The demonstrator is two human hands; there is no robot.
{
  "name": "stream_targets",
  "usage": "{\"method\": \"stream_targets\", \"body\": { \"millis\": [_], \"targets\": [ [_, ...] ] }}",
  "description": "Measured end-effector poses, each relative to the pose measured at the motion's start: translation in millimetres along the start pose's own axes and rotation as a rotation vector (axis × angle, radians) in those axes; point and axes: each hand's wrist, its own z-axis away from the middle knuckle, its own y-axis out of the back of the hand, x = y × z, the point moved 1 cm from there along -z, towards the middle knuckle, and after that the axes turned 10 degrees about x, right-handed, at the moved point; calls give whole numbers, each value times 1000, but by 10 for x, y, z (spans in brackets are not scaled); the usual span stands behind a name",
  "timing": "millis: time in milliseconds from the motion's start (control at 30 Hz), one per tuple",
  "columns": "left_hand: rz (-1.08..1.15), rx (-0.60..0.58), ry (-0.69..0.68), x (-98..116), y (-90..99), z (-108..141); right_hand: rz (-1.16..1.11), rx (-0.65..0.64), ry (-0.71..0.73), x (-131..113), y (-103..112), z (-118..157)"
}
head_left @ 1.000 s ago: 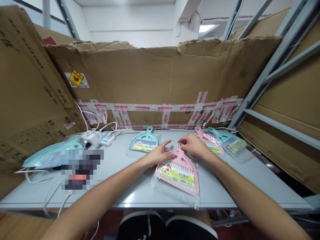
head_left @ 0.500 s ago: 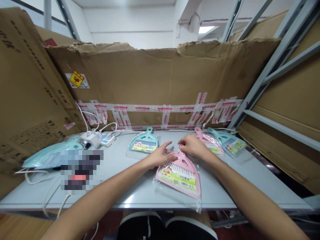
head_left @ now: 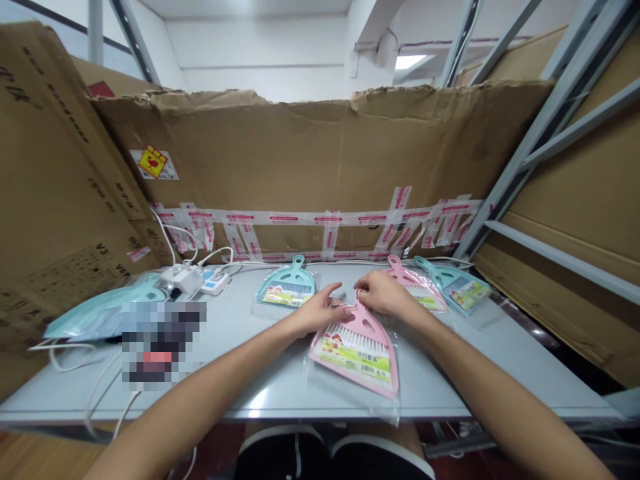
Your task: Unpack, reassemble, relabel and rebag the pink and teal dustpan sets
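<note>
In front of me is a pink dustpan and brush set (head_left: pixel 357 350) in a clear plastic bag, with its handle pointing away from me and its wide edge near the table's front. My left hand (head_left: pixel 320 312) grips its left upper side, thumb on top and index finger raised. The fingers of my right hand (head_left: pixel 383 292) are closed around the tip of the handle, hiding most of it. Behind my right hand lies another bagged pink dustpan set (head_left: pixel 419 287), partly covered by that hand. A teal dustpan set (head_left: pixel 287 283) rests beyond my left hand.
One more teal dustpan set (head_left: pixel 465 290) lies at the back right. On the left are bagged teal dustpans (head_left: pixel 100 310), a power strip (head_left: pixel 215 283) with white cables, and a blurred-out object (head_left: pixel 165 343). Cardboard (head_left: pixel 280 160) walls the grey table (head_left: pixel 240 373); metal framing (head_left: pixel 520 153) stands right.
The pink dustpan set in my hands has tilted slightly and shifted a touch to the left. Both hands keep the same hold.
</note>
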Motion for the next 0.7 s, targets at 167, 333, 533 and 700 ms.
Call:
{"method": "stream_targets", "body": {
  "millis": [167,333,533,700],
  "targets": [
    [-11,2,-2,30,11,10,-119,6,-27,53,-49,-19],
    [86,21,10,54,17,5,-451,40,-153,187,-125,-67],
    [129,106,-42,220,98,3,-895,89,-312,252,-81,-98],
    [143,154,-26,358,151,28,-1004,-39,-382,220,-50,-52]
  ]
}}
